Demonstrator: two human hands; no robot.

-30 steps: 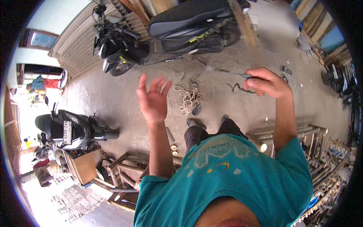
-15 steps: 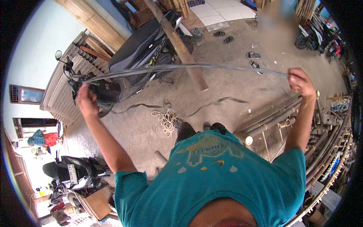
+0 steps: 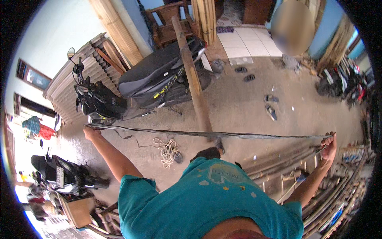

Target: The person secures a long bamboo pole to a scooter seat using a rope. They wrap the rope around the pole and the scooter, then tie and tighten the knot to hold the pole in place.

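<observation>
Up at chest height, the long thin strip (image 3: pixel 207 134) is now pulled flat and straight w/ both arms wider than 0.5 s ago. Left hand (image 3: pixel 92 132) grips 1 end, right hand (image 3: pixel 328 144) grips the other, above the floor (image 3: pixel 246 111) by the black scooter (image 3: pixel 159 83).
</observation>
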